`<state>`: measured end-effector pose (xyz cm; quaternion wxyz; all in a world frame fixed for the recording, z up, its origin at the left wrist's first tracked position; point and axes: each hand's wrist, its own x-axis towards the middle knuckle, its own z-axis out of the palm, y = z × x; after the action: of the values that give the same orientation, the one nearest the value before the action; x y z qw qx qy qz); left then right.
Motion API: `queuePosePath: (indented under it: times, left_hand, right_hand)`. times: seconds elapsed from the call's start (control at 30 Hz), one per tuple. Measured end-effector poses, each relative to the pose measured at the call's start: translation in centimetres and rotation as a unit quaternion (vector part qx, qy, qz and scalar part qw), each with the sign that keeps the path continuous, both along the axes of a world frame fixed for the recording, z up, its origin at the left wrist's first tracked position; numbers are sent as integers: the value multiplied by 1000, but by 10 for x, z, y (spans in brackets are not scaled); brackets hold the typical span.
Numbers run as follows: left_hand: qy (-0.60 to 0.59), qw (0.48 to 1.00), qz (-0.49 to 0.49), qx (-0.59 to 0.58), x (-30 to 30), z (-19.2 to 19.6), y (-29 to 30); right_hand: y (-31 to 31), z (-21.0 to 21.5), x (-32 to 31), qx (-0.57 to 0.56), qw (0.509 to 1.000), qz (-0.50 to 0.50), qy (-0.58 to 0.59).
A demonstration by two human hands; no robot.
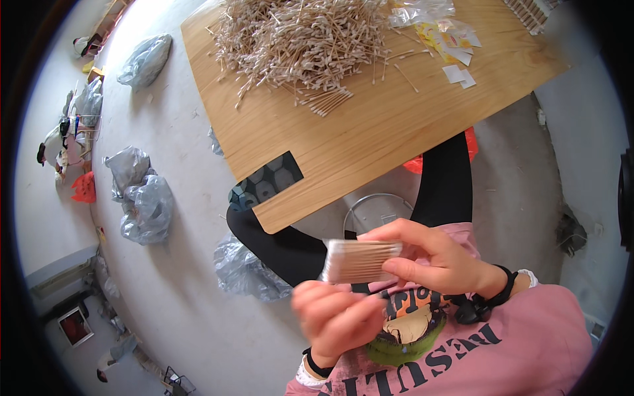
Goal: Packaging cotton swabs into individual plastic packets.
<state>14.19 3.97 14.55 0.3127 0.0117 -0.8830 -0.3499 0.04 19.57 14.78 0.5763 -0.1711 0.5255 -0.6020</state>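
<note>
Hundreds of wooden cotton swabs (300, 39) are lying heaped on the far end of the wooden tabletop (370, 138), and I am seeing clear packets and paper slips (442, 33) lying beside them. Under the table a pale concrete floor (198, 317) is showing, with grey plastic bags (146, 204) lying along it, knotted so I cannot tell their contents. Close to the chest, my right hand (439, 257) is pinching a clear pouch (360, 261) packed with swabs, fingers above and thumb beneath. My left hand (337, 317) is blurring just below the pouch, curled; I cannot tell whether it is gripping anything.
</note>
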Motion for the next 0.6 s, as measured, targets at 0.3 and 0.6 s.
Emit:
queuePosePath:
  times: [0.3, 0.6]
  left_hand:
    - [-102, 874, -4, 474, -4, 5, -12]
    - [-61, 868, -65, 488, -6, 1, 6]
  right_hand:
    - [5, -6, -3, -88, 966, -74, 231]
    - [12, -19, -8, -129, 923, -173, 319]
